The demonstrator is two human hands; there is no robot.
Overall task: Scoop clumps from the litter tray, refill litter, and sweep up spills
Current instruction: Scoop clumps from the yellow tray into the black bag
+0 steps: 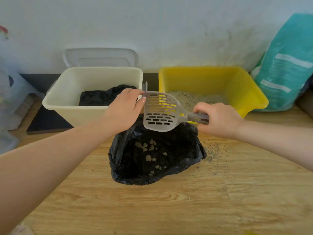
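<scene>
Nearest you, an open black bag (155, 155) lay on the wooden floor (169, 209), with pale clumps (149, 148) scattered inside it. Spilled litter grains (213, 150) dusted the boards just to the right of the bag.

Above the bag's far edge you held the grey slotted scoop (160, 112) tilted on its side. Your right hand (218, 119) was wrapped round its handle, fingers curled tight. Your left hand (125, 109) reached across with the thumb and fingertips touching the scoop's far rim, fingers nearly straight.

Beyond the scoop sat the yellow litter tray (240, 85), with grey litter (194, 99) covering its bottom. To its left stood a cream bin (71, 99) with a black liner (101, 97) inside, and a clear lid (100, 57) leaned against the white wall (152, 22) behind it. A teal litter bag (286, 65) stood upright just right of the tray.
</scene>
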